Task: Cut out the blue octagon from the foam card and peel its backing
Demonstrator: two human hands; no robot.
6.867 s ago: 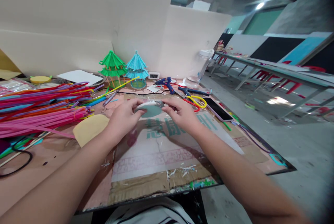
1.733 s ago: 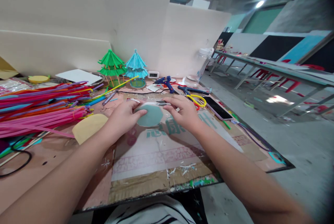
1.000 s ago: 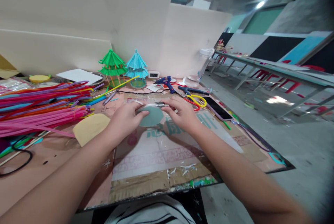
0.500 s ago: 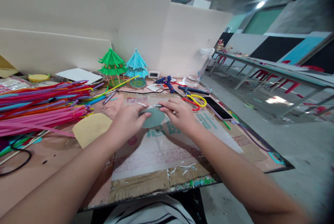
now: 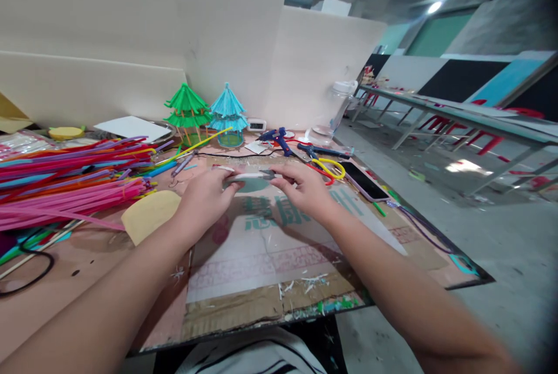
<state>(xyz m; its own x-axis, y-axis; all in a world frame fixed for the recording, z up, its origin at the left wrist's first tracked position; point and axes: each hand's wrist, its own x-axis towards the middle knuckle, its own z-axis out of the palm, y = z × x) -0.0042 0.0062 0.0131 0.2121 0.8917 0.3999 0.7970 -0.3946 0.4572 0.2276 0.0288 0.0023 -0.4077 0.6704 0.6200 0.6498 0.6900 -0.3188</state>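
Between my two hands, over the paper-covered board, is a round grey-green disc (image 5: 255, 186), now seen at a flat angle. A thin white strip (image 5: 248, 177) runs along its near side, and a small dark grey piece shows at its right end. My left hand (image 5: 210, 191) pinches the left side of the disc, thumb toward me. My right hand (image 5: 300, 187) grips its right end between thumb and fingers. My fingers partly hide both edges.
Pipe cleaners (image 5: 74, 188) lie in bundles on the left, beside a yellow paper piece (image 5: 150, 217). Green (image 5: 187, 112) and blue (image 5: 227, 112) pavilion models stand behind. A glue gun (image 5: 279, 138), scissors (image 5: 329, 168) and a phone (image 5: 364, 181) lie to the right.
The disc has tilted from showing its broad face to nearly edge-on, bringing the white strip into view. Both hands still hold it and have shifted slightly.
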